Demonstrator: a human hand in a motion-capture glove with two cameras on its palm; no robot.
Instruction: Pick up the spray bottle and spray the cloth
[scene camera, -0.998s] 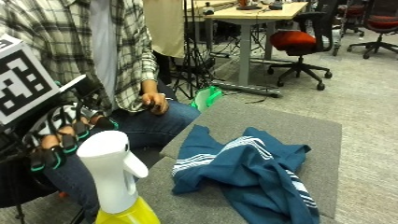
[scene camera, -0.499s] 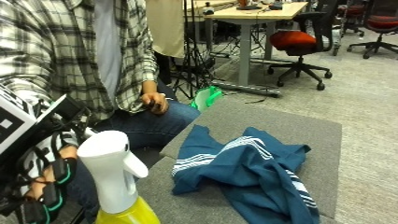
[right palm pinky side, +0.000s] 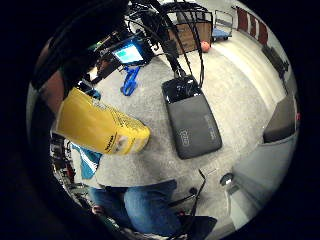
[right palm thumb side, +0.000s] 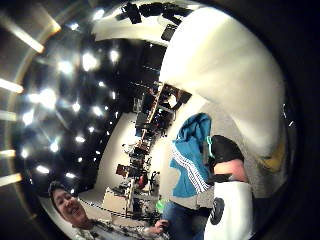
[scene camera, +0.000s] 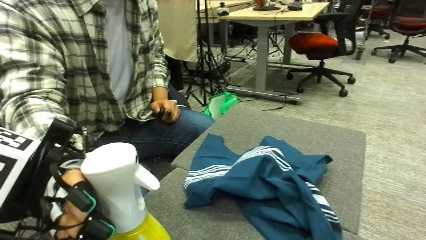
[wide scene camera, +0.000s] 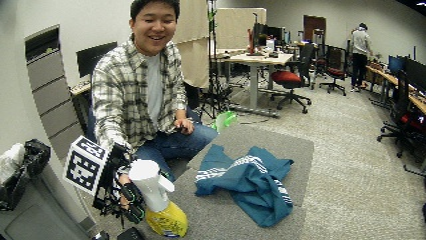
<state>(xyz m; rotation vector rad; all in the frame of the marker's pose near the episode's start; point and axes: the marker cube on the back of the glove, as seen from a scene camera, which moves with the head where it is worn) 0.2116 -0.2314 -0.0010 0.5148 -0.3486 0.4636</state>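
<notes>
In the outside view, the spray bottle (scene camera: 118, 186), with a white head and yellow body, stands at the near corner of the grey padded table (scene camera: 319, 145). My gloved right hand (scene camera: 78, 206) is at its left side, fingers curled round the neck below the white head. The blue cloth (scene camera: 266, 185) with white stripes lies crumpled on the table, to the right of the bottle and apart from it. The wide outside view shows the same hand (wide scene camera: 126, 197) on the bottle (wide scene camera: 156, 192) and the cloth (wide scene camera: 249, 180). The palm views show the yellow body (right palm pinky side: 100, 127) and the white head (right palm thumb side: 225, 65) close up.
The person sits behind the table's left corner, the bare hand (scene camera: 165, 110) resting on a thigh. A green object (scene camera: 223, 102) lies on the floor beyond the table. A desk (scene camera: 266, 15) and an office chair (scene camera: 319, 45) stand further back. A black case (right palm pinky side: 192, 122) lies on the floor.
My gloved hand has come down from the upper left to the bottle's neck and now curls round it. The bottle and cloth have stayed where they were.
</notes>
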